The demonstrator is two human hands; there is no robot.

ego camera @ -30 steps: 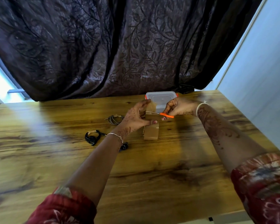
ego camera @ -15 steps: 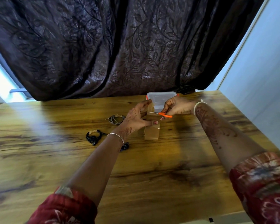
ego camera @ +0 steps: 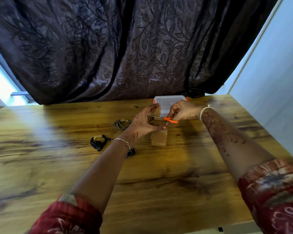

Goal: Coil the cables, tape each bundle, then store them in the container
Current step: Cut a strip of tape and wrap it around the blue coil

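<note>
Step in hand: cutting a length of tape, so this is the taping stage, nothing stored yet

- Left hand [ego camera: 142, 123] pinches a strip of tape [ego camera: 156, 112] pulled up from the tape roll [ego camera: 159, 138], fingers and thumb curled on it
- Right hand [ego camera: 183, 111] grips the orange scissors [ego camera: 170, 119], with the blades reaching across the strip just above the roll
- The blades are thin and blurred, so it can't be told if they have bitten into the tape

Cables, both on the table [ego camera: 159, 183]:
- Grey coil [ego camera: 122, 124] lies left of the roll, with no tape visible on it
- Black bundle [ego camera: 97, 142] lies further left of the roll, with a tan band around it

The container [ego camera: 167, 102] sits just behind the roll, lid on

Judgement on the next move: close the blades cleanly while the left hand keeps the strip taut, so it doesn't fold onto itself. Then the right hand needs to put the scissors down to free itself for wrapping. The grey coil is the likely target. The lid has to come off before anything goes in
</note>
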